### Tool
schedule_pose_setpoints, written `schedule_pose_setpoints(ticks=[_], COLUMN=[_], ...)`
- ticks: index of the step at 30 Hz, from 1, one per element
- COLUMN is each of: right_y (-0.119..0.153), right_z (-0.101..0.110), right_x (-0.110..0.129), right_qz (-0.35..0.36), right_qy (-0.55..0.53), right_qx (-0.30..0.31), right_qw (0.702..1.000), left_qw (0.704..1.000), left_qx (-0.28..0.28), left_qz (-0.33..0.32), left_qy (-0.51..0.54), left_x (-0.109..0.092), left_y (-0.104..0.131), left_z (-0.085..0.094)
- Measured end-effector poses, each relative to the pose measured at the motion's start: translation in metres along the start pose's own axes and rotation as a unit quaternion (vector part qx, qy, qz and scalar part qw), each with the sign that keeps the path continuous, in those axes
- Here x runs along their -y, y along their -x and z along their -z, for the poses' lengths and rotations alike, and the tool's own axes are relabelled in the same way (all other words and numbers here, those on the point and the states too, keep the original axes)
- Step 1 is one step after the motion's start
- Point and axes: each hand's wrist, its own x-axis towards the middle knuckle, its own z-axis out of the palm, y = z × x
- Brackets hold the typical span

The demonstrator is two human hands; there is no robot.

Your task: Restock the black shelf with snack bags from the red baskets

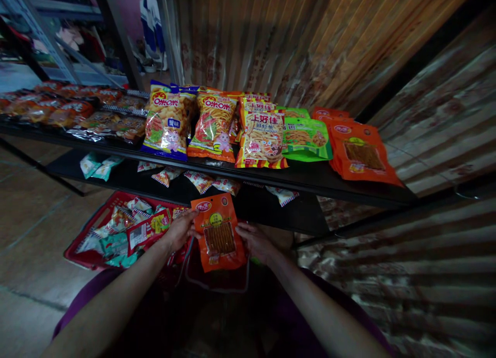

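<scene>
An orange snack bag [219, 234] with a clear window showing brown strips is held up in front of me, below the shelf edge. My left hand [182, 229] pinches its left edge. On its right edge, my right hand [258, 244] grips with the fingers partly behind the bag. Similar orange bags [362, 154] stand at the right end of the upper shelf [310, 180]. Beside them are green snack bags [306, 138], a red and yellow prawn cracker bag [261, 138], and taller snack bags [213, 123] further left.
A red basket [75, 244] full of mixed snack packets sits on the floor at left, and a second red basket [217, 283] is below my hands. Small packets [199, 181] lie on the lower shelf [267, 213]. Wrapped packets [70, 112] fill the upper shelf's left end. Corrugated sheeting [387, 285] closes the right side.
</scene>
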Motion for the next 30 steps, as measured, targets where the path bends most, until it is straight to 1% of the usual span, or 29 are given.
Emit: schedule_pose_setpoints(ticks=[2, 6, 9, 11, 13, 15, 18, 21, 23, 28, 30], right_y=[0.0005, 0.0008, 0.0003, 0.0005, 0.0013, 0.0021, 0.0018, -0.0013, -0.0038, -0.0051, -0.0041], right_z=[-0.0004, 0.0012, 0.0037, 0.0047, 0.0052, 0.0054, 0.0061, 0.0075, 0.0081, 0.0063, 0.0052], right_x=[-0.0004, -0.0032, -0.0047, -0.004, -0.0023, -0.0007, -0.0003, -0.0025, -0.0043, -0.0049, -0.0041], right_qz=[-0.001, 0.005, 0.008, 0.006, 0.004, 0.003, 0.004, 0.009, 0.015, 0.024, 0.025], right_qy=[-0.002, 0.0, -0.006, -0.01, -0.014, -0.022, -0.036, -0.046, -0.052, -0.063, -0.058], right_qx=[-0.003, 0.006, 0.01, 0.0, -0.011, -0.011, -0.015, -0.027, -0.024, -0.031, -0.038], right_qw=[1.0, 1.0, 1.0, 1.0, 1.0, 1.0, 0.999, 0.999, 0.998, 0.997, 0.997], left_qw=[1.0, 0.998, 0.998, 0.999, 0.999, 0.997, 0.994, 0.993, 0.993, 0.993, 0.992], left_qx=[0.002, -0.017, -0.026, -0.008, 0.024, 0.056, 0.084, 0.094, 0.101, 0.088, 0.094], left_qz=[-0.002, 0.0, -0.015, -0.012, 0.001, 0.018, 0.036, 0.04, 0.042, 0.059, 0.058], left_qy=[-0.015, -0.055, -0.059, -0.052, -0.047, -0.049, -0.055, -0.052, -0.048, -0.049, -0.06], left_x=[0.0001, 0.0011, 0.0001, -0.0014, -0.0029, -0.0037, -0.0036, -0.0034, -0.0038, -0.0036, -0.0025], left_y=[-0.0002, -0.0001, -0.0003, -0.0003, 0.0, 0.0005, 0.0017, 0.0037, 0.0054, 0.0072, 0.0066], left_z=[-0.0003, -0.0027, -0.0054, -0.0064, -0.006, -0.0045, -0.002, -0.0013, -0.0018, -0.003, -0.0028])
